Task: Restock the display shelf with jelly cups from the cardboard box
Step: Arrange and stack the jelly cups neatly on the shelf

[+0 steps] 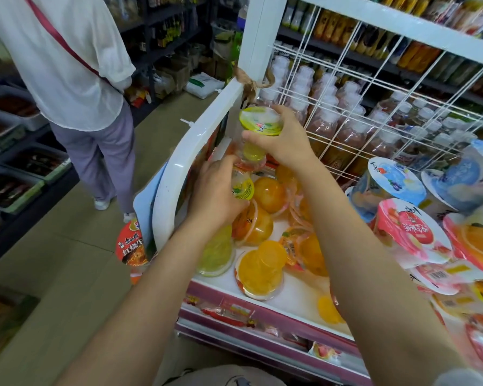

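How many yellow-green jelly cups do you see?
3: one yellow-green-lidded jelly cup held up by the right hand, one in the left hand, one upside down on the shelf. More may be hidden.

white frame rail (184, 151) left, wire grid (374, 107) behind, open from above

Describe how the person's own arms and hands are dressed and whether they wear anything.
Both arms are bare along all that shows, with no sleeve over either forearm. The left hand and the right hand are ungloved, and no ring, watch or bracelet shows on the fingers or wrists. A blurred pale patch sits at the frame's lower right corner near the right upper arm; whether it is a sleeve cannot be told.
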The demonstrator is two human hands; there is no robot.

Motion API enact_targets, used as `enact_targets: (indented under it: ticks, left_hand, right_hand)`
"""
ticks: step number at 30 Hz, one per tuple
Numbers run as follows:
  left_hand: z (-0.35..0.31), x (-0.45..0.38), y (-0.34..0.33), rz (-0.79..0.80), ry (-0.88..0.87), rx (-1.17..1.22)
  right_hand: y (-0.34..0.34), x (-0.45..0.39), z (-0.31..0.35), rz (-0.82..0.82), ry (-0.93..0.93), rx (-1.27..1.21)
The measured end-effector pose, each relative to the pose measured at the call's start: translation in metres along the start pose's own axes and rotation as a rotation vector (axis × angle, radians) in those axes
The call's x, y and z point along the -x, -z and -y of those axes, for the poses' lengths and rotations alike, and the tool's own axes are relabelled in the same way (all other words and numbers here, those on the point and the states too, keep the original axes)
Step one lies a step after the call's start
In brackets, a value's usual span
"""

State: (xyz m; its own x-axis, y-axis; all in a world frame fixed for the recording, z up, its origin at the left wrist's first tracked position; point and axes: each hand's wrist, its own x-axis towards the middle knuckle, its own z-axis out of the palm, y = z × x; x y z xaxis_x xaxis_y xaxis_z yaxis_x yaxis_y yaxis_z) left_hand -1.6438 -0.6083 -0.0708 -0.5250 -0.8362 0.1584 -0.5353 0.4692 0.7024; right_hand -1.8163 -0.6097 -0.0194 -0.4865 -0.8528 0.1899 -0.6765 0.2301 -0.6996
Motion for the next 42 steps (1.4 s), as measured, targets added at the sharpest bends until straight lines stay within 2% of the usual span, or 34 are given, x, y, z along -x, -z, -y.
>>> enact_targets:
  ticks: [2,11,19,23,26,28,32,36,42]
  left_hand:
    - [0.001,-0.001,-0.001,-0.004,0.004,-0.010]
    - [0.001,-0.002,-0.002,0.010,-0.001,-0.025]
    - [0.003,0.003,-0.001,0.002,-0.035,0.032]
    - [0.009,0.033,-0.009,-0.110,-0.199,0.035]
    - [0.021,0.053,-0.019,-0.204,-0.242,0.138]
    - [0.029,0.059,-0.025,-0.293,-0.247,0.214]
    - [0.036,0.065,-0.034,-0.351,-0.230,0.338]
    - [0.036,0.071,-0.034,-0.292,-0.156,0.457]
    - [0.040,0.072,-0.038,-0.288,-0.131,0.487]
  right_hand:
    - [0.000,0.002,-0.001,0.050,0.014,-0.007]
    - [-0.016,0.005,0.000,-0.007,0.020,-0.046]
    - [0.012,0.026,-0.005,-0.006,-0.033,-0.005]
    - [0.015,0.047,-0.006,0.082,0.016,0.033]
    - [0.008,0.051,-0.008,-0.008,0.002,0.013]
    - [0.003,0.052,-0.012,-0.010,-0.019,0.001]
    - [-0.010,0.057,-0.018,0.159,0.054,0.116]
    - [-0.013,0.062,-0.006,0.505,0.145,0.288]
    - [-0.016,0.063,-0.005,0.437,0.112,0.338]
